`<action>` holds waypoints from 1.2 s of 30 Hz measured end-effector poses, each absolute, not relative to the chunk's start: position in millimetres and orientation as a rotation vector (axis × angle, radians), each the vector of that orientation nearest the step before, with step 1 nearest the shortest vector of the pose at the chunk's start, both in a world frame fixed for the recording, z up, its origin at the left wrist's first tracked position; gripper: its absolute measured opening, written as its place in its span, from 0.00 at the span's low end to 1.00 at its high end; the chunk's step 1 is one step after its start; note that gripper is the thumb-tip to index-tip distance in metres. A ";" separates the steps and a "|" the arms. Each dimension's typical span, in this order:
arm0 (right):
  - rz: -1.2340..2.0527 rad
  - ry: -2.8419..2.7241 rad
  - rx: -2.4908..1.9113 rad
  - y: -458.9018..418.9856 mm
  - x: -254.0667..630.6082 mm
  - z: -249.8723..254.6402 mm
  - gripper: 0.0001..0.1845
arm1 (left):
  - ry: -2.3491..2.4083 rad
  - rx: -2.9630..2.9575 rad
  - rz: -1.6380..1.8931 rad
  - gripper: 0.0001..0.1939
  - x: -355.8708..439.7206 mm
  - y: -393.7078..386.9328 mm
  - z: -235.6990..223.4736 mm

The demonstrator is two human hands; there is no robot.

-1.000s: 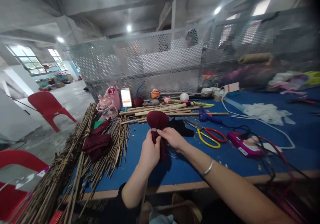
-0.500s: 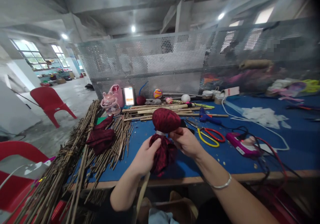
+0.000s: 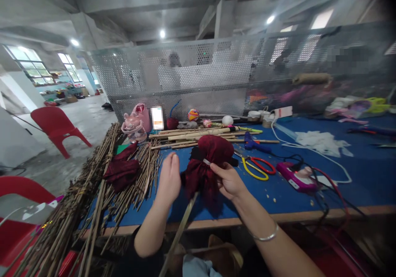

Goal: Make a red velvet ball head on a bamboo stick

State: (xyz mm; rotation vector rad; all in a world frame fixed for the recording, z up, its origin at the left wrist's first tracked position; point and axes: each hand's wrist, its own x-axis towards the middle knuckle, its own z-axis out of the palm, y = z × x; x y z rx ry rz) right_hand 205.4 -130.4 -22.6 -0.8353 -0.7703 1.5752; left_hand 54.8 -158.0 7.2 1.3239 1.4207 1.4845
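Observation:
A dark red cloth ball (image 3: pixel 215 149) sits on top of a stick (image 3: pixel 178 235), tied at its neck with a pale band, the loose cloth hanging below. My right hand (image 3: pixel 227 181) pinches the cloth at that neck. My left hand (image 3: pixel 169 179) is just left of the cloth, fingers stretched upward and together, off the fabric. Both hands are above the near edge of the blue table (image 3: pixel 309 198).
Bundles of thin sticks (image 3: pixel 93 203) and dark red cloth pieces (image 3: pixel 122 170) lie at the left. Scissors with red and yellow handles (image 3: pixel 258 167), a pink glue gun (image 3: pixel 293 177) with cables, white scraps (image 3: pixel 321 142), a pink bottle (image 3: pixel 137 122) and red chairs (image 3: pixel 58 128) are around; a perforated metal screen (image 3: pixel 216 75) backs the table.
My left hand has let go of the hanging cloth and opened beside it. The cloth ball on its stick has tilted right and my right hand still holds the neck.

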 end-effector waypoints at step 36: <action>1.453 -1.343 -0.869 -161.0 223.5 -12.6 0.16 | 0.845 0.745 1.136 0.27 62.9 -185.0 -18.4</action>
